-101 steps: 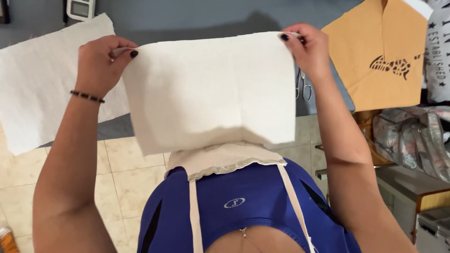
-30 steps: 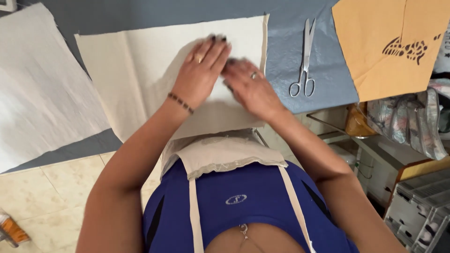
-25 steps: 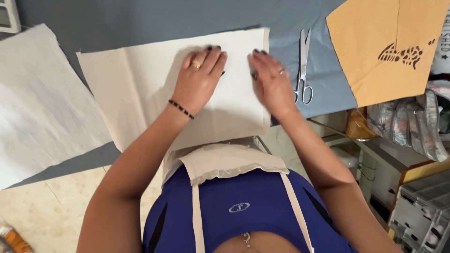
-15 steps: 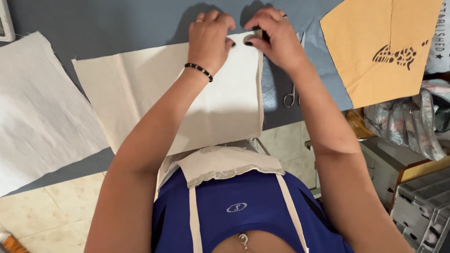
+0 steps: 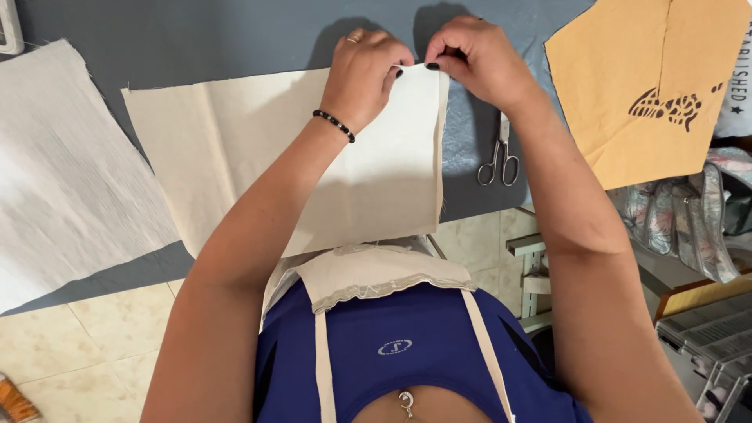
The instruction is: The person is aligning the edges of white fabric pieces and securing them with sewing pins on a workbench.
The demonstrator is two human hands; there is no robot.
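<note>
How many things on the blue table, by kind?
Cloth pieces: 2, cream cloth pinched at its top edge by left hand and right hand, white cloth
Tan paper pattern: 1
Scissors: 1
Total: 4

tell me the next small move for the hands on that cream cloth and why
Probably run the fingers down the right edge to square it. Both the left hand and right hand pinch the top right corner of the cream cloth, which lies flat on the blue table. The lower right edge looks unchecked, and the scissors lie untouched beside it.
</note>
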